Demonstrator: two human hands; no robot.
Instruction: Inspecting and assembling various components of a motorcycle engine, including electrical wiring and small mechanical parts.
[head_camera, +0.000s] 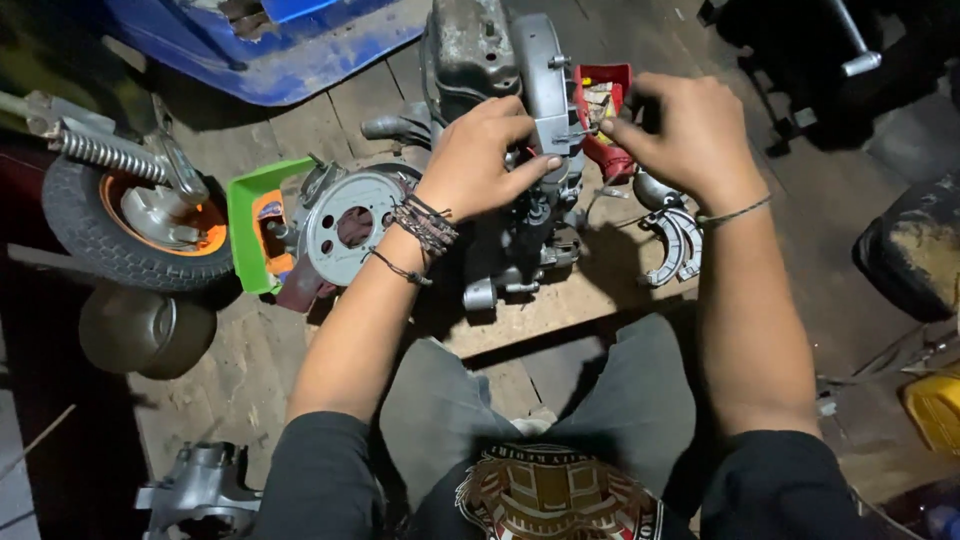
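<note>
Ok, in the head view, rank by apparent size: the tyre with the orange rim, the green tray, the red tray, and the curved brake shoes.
1. Tyre with the orange rim, largest.
2. Green tray, partly hidden.
3. Red tray and brake shoes: look alike, and a hand covers part of the tray, so unranked.

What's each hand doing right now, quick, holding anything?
Left hand: fingers curled, gripping the grey engine cover.
Right hand: closed by the red tray; contents cannot be told.

Single head view, looking steeply down, close over lap
</note>
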